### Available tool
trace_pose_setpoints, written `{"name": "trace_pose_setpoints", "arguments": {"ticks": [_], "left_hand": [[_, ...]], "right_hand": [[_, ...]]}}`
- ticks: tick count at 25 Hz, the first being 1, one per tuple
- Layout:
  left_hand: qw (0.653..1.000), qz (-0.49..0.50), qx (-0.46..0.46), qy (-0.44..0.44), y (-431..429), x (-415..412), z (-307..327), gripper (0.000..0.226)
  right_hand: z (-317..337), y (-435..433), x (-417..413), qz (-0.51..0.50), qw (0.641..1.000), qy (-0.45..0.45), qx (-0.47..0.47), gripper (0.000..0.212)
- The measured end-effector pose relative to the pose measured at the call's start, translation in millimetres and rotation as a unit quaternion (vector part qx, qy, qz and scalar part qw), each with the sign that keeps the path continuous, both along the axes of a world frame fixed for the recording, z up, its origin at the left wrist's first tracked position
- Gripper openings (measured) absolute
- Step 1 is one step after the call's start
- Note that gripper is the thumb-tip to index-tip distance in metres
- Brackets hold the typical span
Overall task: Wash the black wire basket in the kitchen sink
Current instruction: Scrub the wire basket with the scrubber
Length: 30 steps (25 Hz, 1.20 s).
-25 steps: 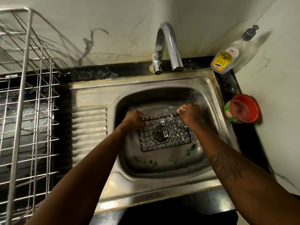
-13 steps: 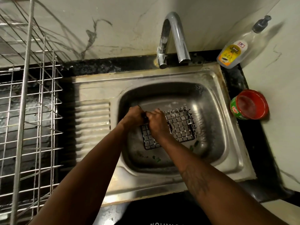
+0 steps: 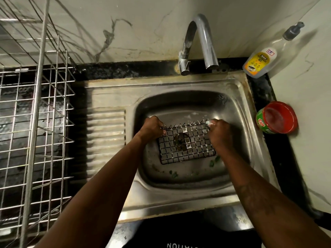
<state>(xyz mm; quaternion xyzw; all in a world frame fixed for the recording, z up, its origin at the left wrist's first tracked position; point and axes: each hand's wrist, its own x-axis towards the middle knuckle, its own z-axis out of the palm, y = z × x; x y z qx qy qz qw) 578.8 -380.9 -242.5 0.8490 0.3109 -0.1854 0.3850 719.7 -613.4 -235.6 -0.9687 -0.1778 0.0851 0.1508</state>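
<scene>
The black wire basket [image 3: 186, 145] lies in the bowl of the steel sink [image 3: 240, 108], over the drain, with soap suds in its mesh. My left hand [image 3: 152, 127] grips its far left corner. My right hand [image 3: 219, 130] grips the far right corner, fingers curled over the spiky top edge, with white foam at the fingertips. Whether that hand also holds a scrubber I cannot tell. No water runs from the tap [image 3: 198, 43].
A dish soap bottle [image 3: 263, 59] leans at the back right corner. A red and green tub [image 3: 276, 118] sits on the right counter. A tall steel wire rack [image 3: 35, 122] stands left of the ribbed drainboard [image 3: 105, 140]. Green scraps [image 3: 174, 174] lie in the bowl.
My right hand slid from the basket's left corner, beside my left hand, back along the top edge to the right corner. The left hand kept its grip.
</scene>
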Motion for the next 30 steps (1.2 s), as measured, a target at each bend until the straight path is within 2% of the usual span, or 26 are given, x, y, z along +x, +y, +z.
{"name": "trace_pose_setpoints", "arguments": {"ticks": [5, 8, 10, 14, 17, 19, 23, 25, 28, 30], "left_hand": [[1.0, -0.013, 0.011, -0.004, -2.1, -1.6, 1.1, 0.022], [1.0, -0.025, 0.007, -0.017, -1.3, -5.3, 3.3, 0.019], [1.0, 0.0, -0.006, -0.014, -1.8, -5.6, 2.9, 0.021], [0.999, 0.042, -0.032, 0.002, -1.6, -4.0, -3.2, 0.035], [0.998, 0.045, -0.032, 0.004, -0.3, -2.5, -5.6, 0.036], [0.998, 0.049, -0.032, 0.002, -2.6, -0.7, -4.6, 0.035], [0.999, 0.041, -0.021, 0.006, -5.0, -0.7, -1.5, 0.031], [0.999, 0.045, -0.021, 0.001, -4.4, -1.1, -2.1, 0.03], [0.999, 0.046, -0.02, 0.004, -3.9, -1.2, -3.3, 0.032], [0.999, 0.044, -0.023, 0.002, -4.5, -1.5, -3.6, 0.034]], "right_hand": [[-12.2, 70.9, -86.6, 0.2, 0.977, 0.062, 0.032, 0.026], [-15.4, 84.4, -108.7, 0.249, 0.963, 0.093, 0.034, 0.025], [-11.6, 66.6, -95.7, 0.242, 0.967, 0.06, 0.045, 0.024], [-4.2, -4.3, -30.2, 0.05, 0.997, 0.03, 0.052, 0.019], [-2.1, -21.5, -15.9, -0.021, 0.999, 0.025, 0.023, 0.022], [-6.6, 1.2, -34.3, 0.002, 0.998, 0.036, 0.05, 0.021], [-15.0, 57.4, -104.6, 0.19, 0.977, 0.074, 0.056, 0.023], [-15.6, 70.0, -128.3, 0.242, 0.964, 0.1, 0.048, 0.02], [-14.1, 55.5, -126.1, 0.259, 0.96, 0.093, 0.058, 0.023], [-8.6, 32.2, -99.1, 0.201, 0.975, 0.065, 0.064, 0.024]]}}
